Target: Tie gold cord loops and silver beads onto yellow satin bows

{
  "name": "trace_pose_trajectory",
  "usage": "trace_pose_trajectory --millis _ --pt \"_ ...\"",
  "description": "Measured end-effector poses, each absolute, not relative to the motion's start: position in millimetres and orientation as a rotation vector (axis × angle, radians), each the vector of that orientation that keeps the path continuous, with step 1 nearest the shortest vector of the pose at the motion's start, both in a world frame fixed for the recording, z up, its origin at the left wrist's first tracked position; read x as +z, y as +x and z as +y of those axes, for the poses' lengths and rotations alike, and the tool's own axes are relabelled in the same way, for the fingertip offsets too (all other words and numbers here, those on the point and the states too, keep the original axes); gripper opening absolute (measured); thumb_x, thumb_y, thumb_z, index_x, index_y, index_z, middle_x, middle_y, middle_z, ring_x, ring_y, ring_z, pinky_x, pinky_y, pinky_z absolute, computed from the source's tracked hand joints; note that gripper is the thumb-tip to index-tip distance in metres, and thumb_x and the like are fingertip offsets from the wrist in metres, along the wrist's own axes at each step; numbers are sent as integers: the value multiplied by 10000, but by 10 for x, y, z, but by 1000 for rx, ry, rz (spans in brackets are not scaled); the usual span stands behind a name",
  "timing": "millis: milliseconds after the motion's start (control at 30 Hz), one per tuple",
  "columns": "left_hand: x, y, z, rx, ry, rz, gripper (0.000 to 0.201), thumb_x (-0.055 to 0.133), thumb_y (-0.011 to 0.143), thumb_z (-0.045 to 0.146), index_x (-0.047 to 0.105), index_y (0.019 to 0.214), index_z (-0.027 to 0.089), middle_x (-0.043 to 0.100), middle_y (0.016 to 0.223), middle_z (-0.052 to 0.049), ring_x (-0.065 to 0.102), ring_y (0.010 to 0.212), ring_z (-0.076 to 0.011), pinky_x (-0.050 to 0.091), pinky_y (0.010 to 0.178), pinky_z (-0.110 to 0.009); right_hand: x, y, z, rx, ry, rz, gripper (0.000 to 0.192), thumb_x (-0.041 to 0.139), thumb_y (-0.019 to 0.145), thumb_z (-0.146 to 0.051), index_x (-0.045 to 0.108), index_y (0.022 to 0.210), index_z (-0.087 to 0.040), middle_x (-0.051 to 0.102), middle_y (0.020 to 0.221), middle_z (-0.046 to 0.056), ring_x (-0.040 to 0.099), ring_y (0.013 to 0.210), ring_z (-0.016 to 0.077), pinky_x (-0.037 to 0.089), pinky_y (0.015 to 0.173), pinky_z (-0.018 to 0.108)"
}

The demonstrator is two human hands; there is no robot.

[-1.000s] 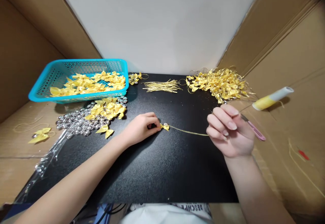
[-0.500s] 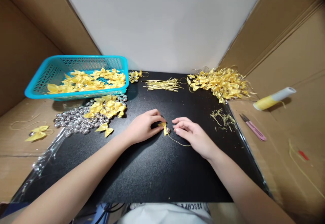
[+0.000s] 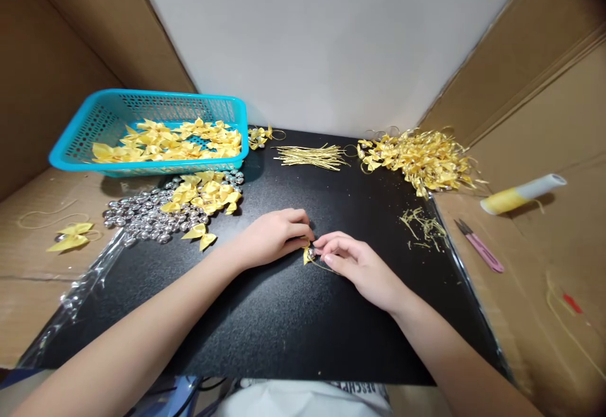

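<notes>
The right hand (image 3: 362, 264) has come in close, and now both it and the left hand (image 3: 272, 237) pinch the little yellow bow (image 3: 308, 253) with its gold string (image 3: 326, 268).

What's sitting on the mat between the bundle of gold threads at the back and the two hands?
Nothing: in the head view the black mat is bare between the gold threads and the left hand and right hand.
</notes>
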State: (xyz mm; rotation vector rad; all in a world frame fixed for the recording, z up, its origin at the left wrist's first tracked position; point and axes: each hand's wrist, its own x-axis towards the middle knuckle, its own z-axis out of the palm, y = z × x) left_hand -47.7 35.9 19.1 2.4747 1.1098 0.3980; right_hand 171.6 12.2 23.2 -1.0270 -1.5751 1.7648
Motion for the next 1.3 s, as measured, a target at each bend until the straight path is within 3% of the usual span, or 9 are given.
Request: trace_pose_trajectory --millis 267,367,500,733,967,1300 --pt "155 -441 286 559 2260 1226 124 501 911 222 582 831 175 605 772 -9 560 676 -124 416 623 -226 332 1699 38 1654 -948 -1753 149 584 877 -283 605 760 -194 646 996 65 608 968 191 475 858 336" --pt "179 -422 249 629 2051 1316 126 527 897 249 588 827 165 601 678 11 527 585 -111 393 560 -219 315 1707 35 1532 -1095 -1659 125 565 892 -293 605 825 -195 662 819 37 628 790 162 490 734 292" --pt "163 -351 192 768 1694 1310 236 585 870 340 630 1006 152 683 817 -30 589 650 -126 465 615 -244 259 1716 39 1315 -1221 -1670 120 520 918 -290 574 864 -197 595 618 -21 582 584 130 454 586 251" --pt "103 -225 132 856 1198 1233 235 732 728 316 671 853 127 707 776 -37 623 684 -133 477 667 -260 190 1682 19 1115 -1265 -1811 93 535 886 -213 559 796 -209 660 678 6 651 611 155 483 606 270" --pt "166 -198 119 853 1081 1205 216 727 731 331 708 850 152 703 774 -21 569 661 -114 439 631 -239 218 1691 30 864 -1288 -1937 176 472 931 -244 492 760 -213 576 703 10 547 641 148 402 627 279" --pt "130 -199 110 956 1063 1010 90 625 800 249 600 782 164 562 710 26 440 592 -69 357 556 -198 245 1723 59 1107 -1105 -1681 335 391 994 -340 529 723 -202 554 716 9 543 695 139 425 675 273"
